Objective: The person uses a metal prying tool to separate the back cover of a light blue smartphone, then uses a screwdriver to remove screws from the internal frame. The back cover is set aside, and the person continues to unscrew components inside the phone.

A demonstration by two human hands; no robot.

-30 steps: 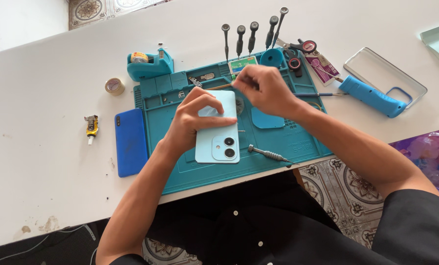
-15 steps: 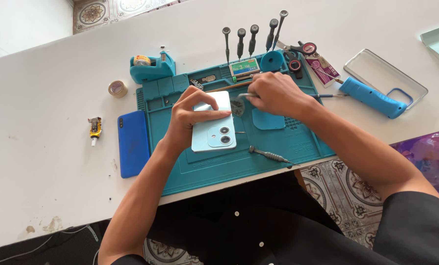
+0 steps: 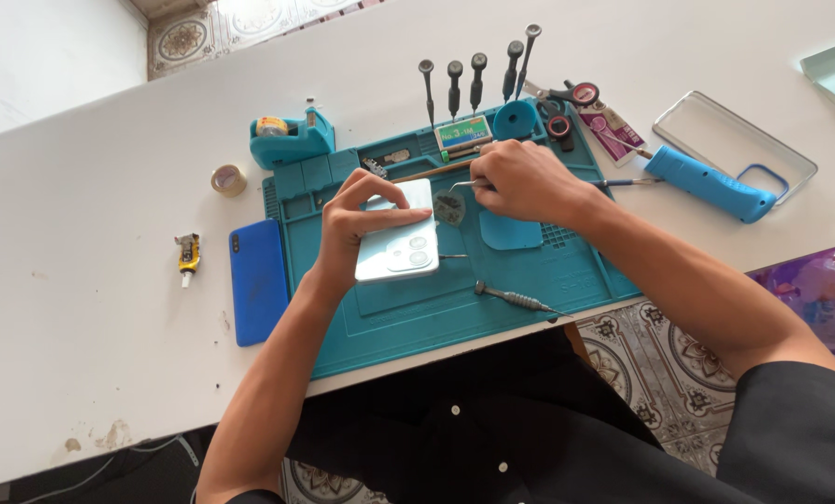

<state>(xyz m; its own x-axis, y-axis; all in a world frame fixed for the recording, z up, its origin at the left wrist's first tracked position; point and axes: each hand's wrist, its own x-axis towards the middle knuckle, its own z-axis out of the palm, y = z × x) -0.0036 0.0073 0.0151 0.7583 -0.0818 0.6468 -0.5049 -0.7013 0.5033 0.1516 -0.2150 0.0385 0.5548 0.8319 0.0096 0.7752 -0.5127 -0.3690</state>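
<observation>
Head view: hands [image 3: 361, 224] pin pale phone [image 3: 399, 245] mid-mat [image 3: 417, 317], blue phone [image 3: 257, 280] beside edge.

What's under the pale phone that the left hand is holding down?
The pale phone lies back-up on the teal work mat, the left hand pressing its top. Only bare mat shows around its edges; anything directly beneath it is covered. The right hand holds tweezers beside it.
</observation>
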